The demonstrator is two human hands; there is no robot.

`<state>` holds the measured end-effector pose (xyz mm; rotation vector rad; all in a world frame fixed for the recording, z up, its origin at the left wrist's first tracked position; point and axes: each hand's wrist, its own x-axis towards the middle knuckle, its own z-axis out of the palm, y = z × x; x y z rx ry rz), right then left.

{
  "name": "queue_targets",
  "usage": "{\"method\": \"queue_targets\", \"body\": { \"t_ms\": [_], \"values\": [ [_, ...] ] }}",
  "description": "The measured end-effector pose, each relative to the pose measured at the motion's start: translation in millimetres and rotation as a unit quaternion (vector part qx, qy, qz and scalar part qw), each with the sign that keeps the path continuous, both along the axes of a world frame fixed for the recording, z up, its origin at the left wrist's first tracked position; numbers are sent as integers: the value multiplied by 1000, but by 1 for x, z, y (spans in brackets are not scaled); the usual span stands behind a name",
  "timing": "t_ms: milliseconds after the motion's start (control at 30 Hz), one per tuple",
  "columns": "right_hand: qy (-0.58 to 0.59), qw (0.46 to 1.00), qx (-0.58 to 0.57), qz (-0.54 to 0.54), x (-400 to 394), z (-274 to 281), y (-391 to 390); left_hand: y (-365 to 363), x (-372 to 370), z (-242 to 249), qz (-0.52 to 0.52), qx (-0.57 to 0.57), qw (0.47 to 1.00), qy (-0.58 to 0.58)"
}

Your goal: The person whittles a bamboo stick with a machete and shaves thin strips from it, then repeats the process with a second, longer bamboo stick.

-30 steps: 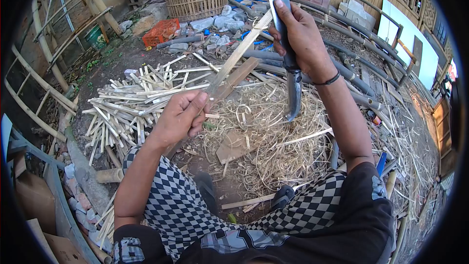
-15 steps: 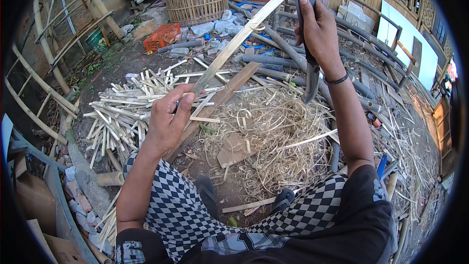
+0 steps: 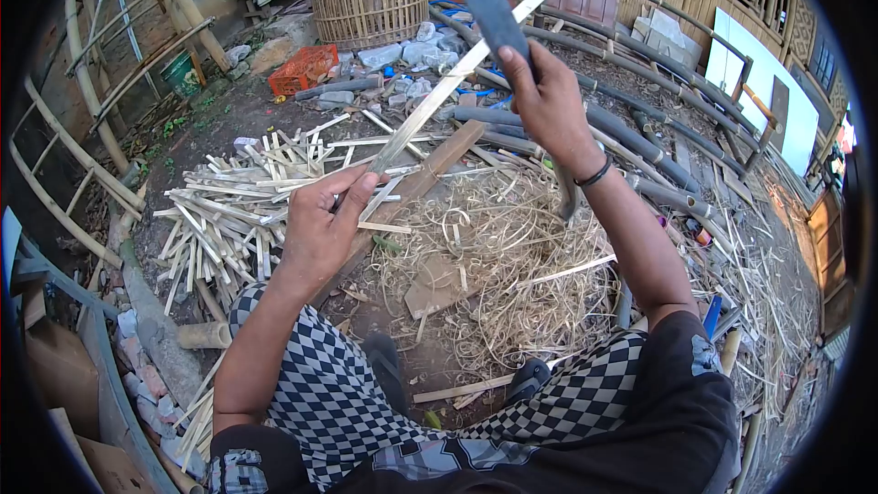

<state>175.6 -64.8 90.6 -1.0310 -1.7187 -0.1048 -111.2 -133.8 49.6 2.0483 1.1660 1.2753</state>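
Between the thumb and fingers of my left hand [image 3: 322, 230] is the lower end of a long, pale bamboo strip [image 3: 428, 112], which slants up and to the right. My right hand [image 3: 554, 119] is closed around a machete [image 3: 485, 2]; its broad grey blade points up and left and crosses the strip in this view. The curved handle end [image 3: 568, 198] shows below the right wrist. Under both hands lies a heap of curly bamboo shavings [image 3: 540, 297], with a wooden plank [image 3: 446, 154] beside it.
Many cut bamboo strips [image 3: 219, 215] are piled at the left. Farther back stand a woven bamboo cage [image 3: 369, 2] and an orange crate [image 3: 303, 69] among stones. Bamboo poles [image 3: 631, 142] lie along the right. My sandalled feet flank the shavings.
My right hand has come left and slightly down, and the machete blade has tipped from nearly upright to leaning left across the strip. The left hand has shifted slightly right, still holding the strip.
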Motion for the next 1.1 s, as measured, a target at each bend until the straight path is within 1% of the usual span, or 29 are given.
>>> {"method": "queue_targets", "body": {
  "t_ms": [67,100,133,200,233,267,300,333,367,400,433,467,500,533,600,633,667,700,733,767,800,867,900,933,1033,1067,1100],
  "values": [
    [137,987,-77,13,-4,8,-7,-4,5,2,-12,0,1000,-11],
    [104,990,-85,38,-20,-2,-20,-5,10,4,4,-7,1000,-20],
    [14,999,-25,31,-33,-20,-23,-6,11,6,21,-12,999,-31],
    [76,984,-99,124,-43,-34,-19,-3,3,7,27,-17,999,-27],
    [53,987,-113,101,-39,-30,-17,-1,1,10,21,-25,999,-21],
    [36,993,-68,92,-35,-22,-16,-1,0,11,16,-35,999,-18],
    [39,994,-81,69,-30,-7,-21,1,0,3,10,-14,999,-27],
    [42,994,-94,44,-25,6,-24,-1,1,4,12,-16,999,-32],
    [68,995,-57,39,-20,5,-15,-5,3,9,1,-13,999,-32],
    [66,995,-63,39,-25,-4,-17,-8,6,10,-10,-12,999,-32],
    [33,997,-44,44,-37,-15,-25,-5,13,4,-1,29,999,-45],
    [0,998,-25,51,-46,-26,-29,-3,13,2,0,26,998,-48],
    [-7,996,-16,88,-55,-36,-30,0,9,2,8,13,999,-37],
    [-6,996,-12,89,-53,-34,-27,3,5,4,14,3,1000,-23],
    [-58,996,-40,59,-45,-19,-24,3,5,8,15,-13,999,-28],
    [-29,998,-23,55,-41,-11,-21,3,6,6,11,-9,999,-30],
    [-31,998,-27,56,-41,-9,-20,2,8,5,7,-8,999,-32],
    [29,995,-55,76,-42,-11,-21,-1,13,8,7,-13,999,-32],
    [90,988,-82,96,-46,-12,-22,-4,17,16,15,-52,998,-27],
    [-2,994,-50,97,-56,-23,-31,-7,19,20,23,-89,996,-22],
    [-62,990,-59,109,-66,-37,-39,-7,17,17,26,-90,995,-22],
    [-95,983,-75,137,-79,-46,-47,0,8,11,9,52,999,15],
    [-63,982,-83,158,-79,-41,-44,-2,10,16,0,-34,999,-41],
    [-62,982,-84,159,-76,-32,-41,-2,10,17,0,-36,999,-40],
    [19,995,-52,86,-54,-10,-23,-1,12,13,15,-23,996,-83],
    [20,995,-51,87,-48,-7,-20,-1,10,12,16,-22,996,-83],
    [62,992,-73,86,-41,-2,-19,0,7,12,16,-17,997,-73]
  ]
}}
